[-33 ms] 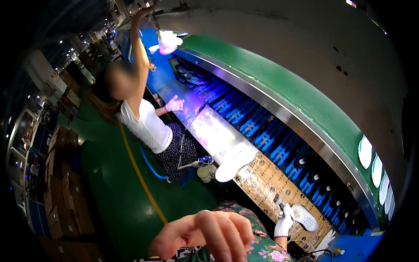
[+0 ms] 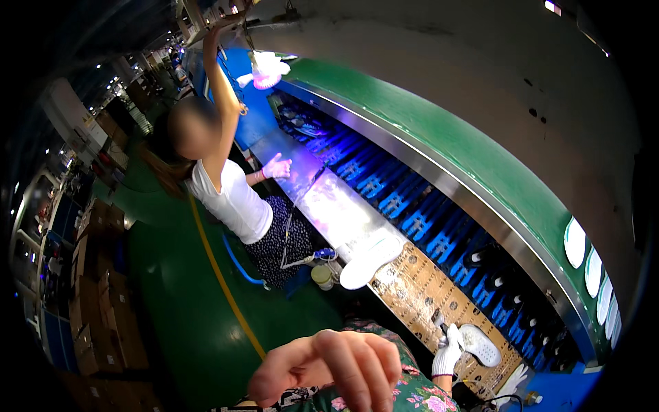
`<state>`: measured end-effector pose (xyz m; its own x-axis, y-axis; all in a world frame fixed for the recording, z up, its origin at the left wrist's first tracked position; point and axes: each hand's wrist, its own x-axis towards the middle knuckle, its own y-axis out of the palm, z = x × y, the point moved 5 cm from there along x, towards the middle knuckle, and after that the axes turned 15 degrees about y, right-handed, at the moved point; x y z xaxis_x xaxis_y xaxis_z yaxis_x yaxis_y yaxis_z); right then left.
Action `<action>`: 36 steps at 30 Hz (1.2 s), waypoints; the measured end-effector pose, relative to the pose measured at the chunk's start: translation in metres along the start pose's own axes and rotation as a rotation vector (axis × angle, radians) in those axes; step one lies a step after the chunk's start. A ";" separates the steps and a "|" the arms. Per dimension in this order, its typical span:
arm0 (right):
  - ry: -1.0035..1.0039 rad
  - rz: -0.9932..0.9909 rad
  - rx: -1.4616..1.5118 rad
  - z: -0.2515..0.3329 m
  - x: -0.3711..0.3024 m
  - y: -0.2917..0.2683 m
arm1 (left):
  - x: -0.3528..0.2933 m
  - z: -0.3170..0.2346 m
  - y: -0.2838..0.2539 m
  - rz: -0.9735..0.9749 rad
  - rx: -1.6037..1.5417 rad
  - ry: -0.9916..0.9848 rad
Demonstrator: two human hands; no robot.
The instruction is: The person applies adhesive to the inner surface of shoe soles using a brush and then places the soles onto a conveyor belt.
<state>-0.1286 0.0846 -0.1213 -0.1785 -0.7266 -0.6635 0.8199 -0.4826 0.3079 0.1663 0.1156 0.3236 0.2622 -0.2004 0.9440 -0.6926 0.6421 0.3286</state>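
Note:
Close in front of me, at the bottom, my bare left hand (image 2: 333,367) is held up over my flowered clothing (image 2: 412,384). Its fingers bend downward and the thumb stands apart, with nothing seen in it; the lower edge cuts off some fingertips. On the bench at lower right, my right hand (image 2: 448,351) wears a white glove. It is closed round a small dark-handled brush (image 2: 439,321), whose tip lies over the brown printed sheet (image 2: 420,285). A white shoe sole (image 2: 480,345) lies just right of this hand, its heel dotted with holes.
Another white sole (image 2: 371,263) overhangs the bench's near edge. Beyond runs a row of blue racks (image 2: 415,223) beneath a green belt (image 2: 446,130) carrying soles (image 2: 575,242). A co-worker (image 2: 230,199) stands at left, one arm raised by a lamp (image 2: 266,71). A white glove (image 2: 511,381) lies at lower right.
My left hand has shifted slightly to the right. My right hand and the sole beside it stay in nearly the same place.

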 end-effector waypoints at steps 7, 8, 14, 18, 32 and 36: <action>-0.109 -0.178 0.011 0.022 -0.005 -0.028 | -0.041 0.050 -0.037 -0.230 0.018 -0.143; -0.115 -0.162 0.019 0.025 -0.007 -0.023 | -0.045 0.054 -0.044 -0.213 0.038 -0.148; -0.117 -0.202 0.012 0.031 0.000 -0.034 | -0.088 0.125 -0.095 -0.297 0.192 -0.429; -0.108 -0.184 -0.006 0.038 -0.006 -0.022 | -0.117 0.177 -0.140 -0.321 0.381 -0.667; -0.109 -0.242 0.054 0.041 -0.002 -0.044 | -0.084 0.343 -0.302 0.405 1.508 -0.520; -0.087 -0.268 0.061 0.049 -0.014 -0.040 | -0.103 0.347 -0.308 0.521 1.731 -0.449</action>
<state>-0.1861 0.0899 -0.0910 -0.4325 -0.6075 -0.6662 0.7037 -0.6894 0.1718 0.1195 -0.3189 0.1356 -0.1500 -0.5968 0.7882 -0.5383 -0.6194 -0.5715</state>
